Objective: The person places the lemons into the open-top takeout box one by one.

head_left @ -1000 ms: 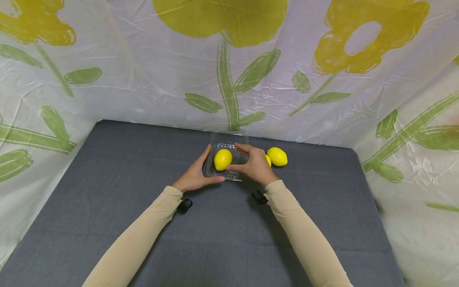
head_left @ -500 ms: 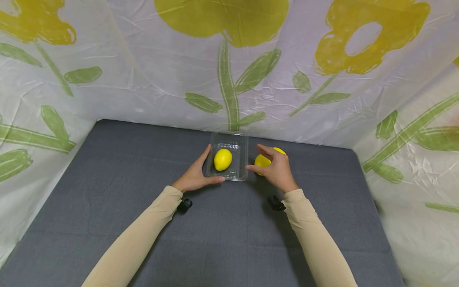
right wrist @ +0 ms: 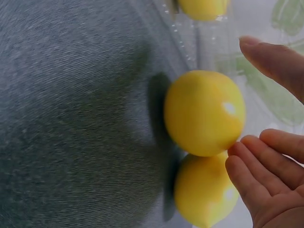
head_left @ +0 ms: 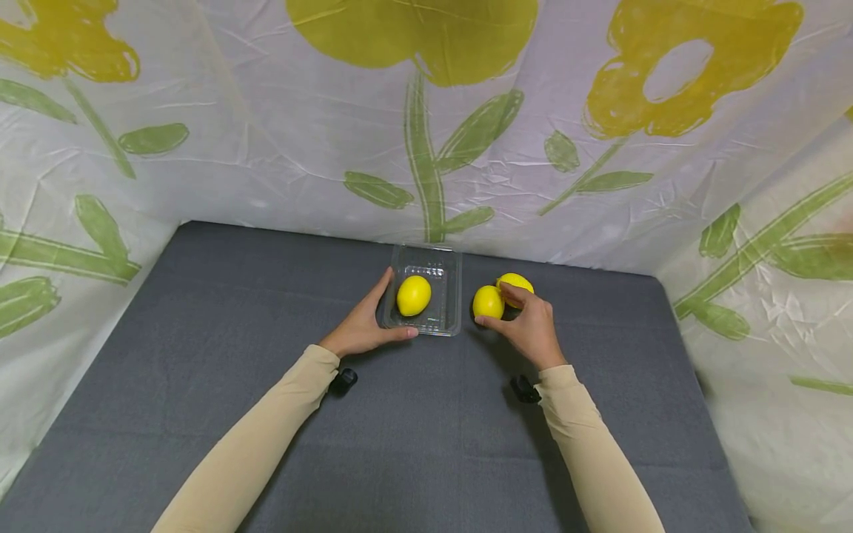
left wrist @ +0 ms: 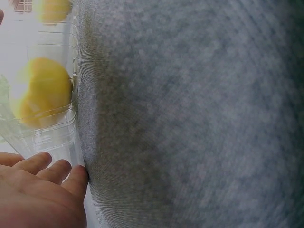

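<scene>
A clear plastic box [head_left: 446,320] stands near the far table edge with one yellow lemon [head_left: 415,296] in it. My left hand [head_left: 363,323] rests against its near-left corner, fingers along the left side and thumb at the front; fingertips [left wrist: 78,178] show at the clear wall in the left wrist view. Right of the box lie two more lemons, a nearer one [head_left: 488,303] and a farther one [head_left: 514,289] close together. Around the nearer lemon my right hand [head_left: 529,326] spreads thumb and fingers. The right wrist view shows fingertips [right wrist: 233,164] beside the lemons and the thumb apart.
Grey cloth covers the table [head_left: 413,444]. A white curtain [head_left: 286,148] with printed flowers hangs right behind the far edge and at both sides. Each wrist carries a small black camera [head_left: 525,389].
My right hand has moved right, from over the box to the loose lemons, leaving one lemon in the box. My left hand stays at the box's corner.
</scene>
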### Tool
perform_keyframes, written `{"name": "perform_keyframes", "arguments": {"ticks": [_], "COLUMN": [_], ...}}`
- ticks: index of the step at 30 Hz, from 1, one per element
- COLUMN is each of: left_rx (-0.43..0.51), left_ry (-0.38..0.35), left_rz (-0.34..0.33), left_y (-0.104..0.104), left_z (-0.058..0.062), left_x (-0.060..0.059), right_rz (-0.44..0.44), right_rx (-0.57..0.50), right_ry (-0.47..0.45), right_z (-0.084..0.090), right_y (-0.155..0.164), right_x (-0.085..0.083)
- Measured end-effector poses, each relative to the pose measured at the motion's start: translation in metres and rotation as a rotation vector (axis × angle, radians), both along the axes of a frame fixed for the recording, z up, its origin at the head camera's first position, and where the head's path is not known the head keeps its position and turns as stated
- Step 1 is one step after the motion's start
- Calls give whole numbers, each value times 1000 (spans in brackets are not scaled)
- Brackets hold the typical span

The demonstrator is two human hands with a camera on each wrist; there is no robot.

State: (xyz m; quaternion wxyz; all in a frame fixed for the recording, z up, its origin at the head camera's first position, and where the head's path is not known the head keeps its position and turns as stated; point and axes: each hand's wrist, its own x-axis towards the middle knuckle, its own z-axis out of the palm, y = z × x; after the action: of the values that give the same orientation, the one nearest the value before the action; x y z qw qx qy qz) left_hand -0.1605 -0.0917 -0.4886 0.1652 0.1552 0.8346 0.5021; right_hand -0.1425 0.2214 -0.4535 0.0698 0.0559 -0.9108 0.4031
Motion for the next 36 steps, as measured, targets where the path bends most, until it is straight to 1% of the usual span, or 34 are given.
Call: {"name": "perform_keyframes", "arguments": {"ticks": [7, 14, 17, 27, 34, 36], "left_rx": [-11, 1, 1, 3, -10, -11], "left_ry": [4, 16, 15, 14, 8, 9], "left_rz": [3, -4, -6, -7, -2, -4], "left_y": [0, 0, 1, 0, 0, 1], "left_z": [0, 1, 1, 3, 1, 0], "left_x": [0, 1, 2, 2, 2, 1], "right_rz": [27, 55, 65, 79, 67, 68], "right_rx": [17, 89, 103, 80, 79, 62], "right_ry": [-2, -21, -26, -27, -27, -23], "right_z": [-7, -17, -20, -22, -23, -22], "right_y": [-2, -3, -2, 3, 4, 4], "right_x": [0, 3, 5, 12, 13, 13]}}
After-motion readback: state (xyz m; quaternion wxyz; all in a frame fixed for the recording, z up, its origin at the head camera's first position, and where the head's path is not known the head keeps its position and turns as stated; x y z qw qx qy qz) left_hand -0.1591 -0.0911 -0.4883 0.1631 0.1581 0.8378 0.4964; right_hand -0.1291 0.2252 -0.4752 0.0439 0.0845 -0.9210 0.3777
